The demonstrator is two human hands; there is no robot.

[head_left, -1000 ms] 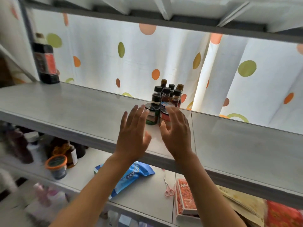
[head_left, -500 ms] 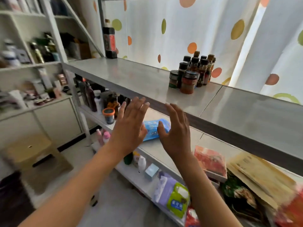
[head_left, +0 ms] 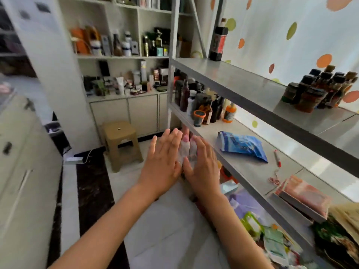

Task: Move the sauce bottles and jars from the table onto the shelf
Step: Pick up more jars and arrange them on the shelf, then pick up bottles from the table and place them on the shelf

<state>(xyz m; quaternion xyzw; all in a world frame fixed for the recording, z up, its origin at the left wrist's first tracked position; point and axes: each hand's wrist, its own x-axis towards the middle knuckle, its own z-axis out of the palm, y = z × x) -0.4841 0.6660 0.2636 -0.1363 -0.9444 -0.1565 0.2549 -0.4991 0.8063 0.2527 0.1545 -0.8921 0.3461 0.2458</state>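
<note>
Head view shows your left hand [head_left: 162, 164] and right hand [head_left: 203, 168] side by side in mid-air, each grip spread flat with straight fingers and holding nothing, thumbs nearly touching. Your sauce bottles and jars [head_left: 320, 89] stand clustered on the upper shelf [head_left: 233, 78] at right, well apart from both hands. A blue packet [head_left: 240, 145] lies on the shelf below.

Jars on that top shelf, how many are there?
2. A dark jar at the cluster's front left and a reddish jar to its right, both in front of the small bottles on the top shelf. More may be hidden behind.
</note>
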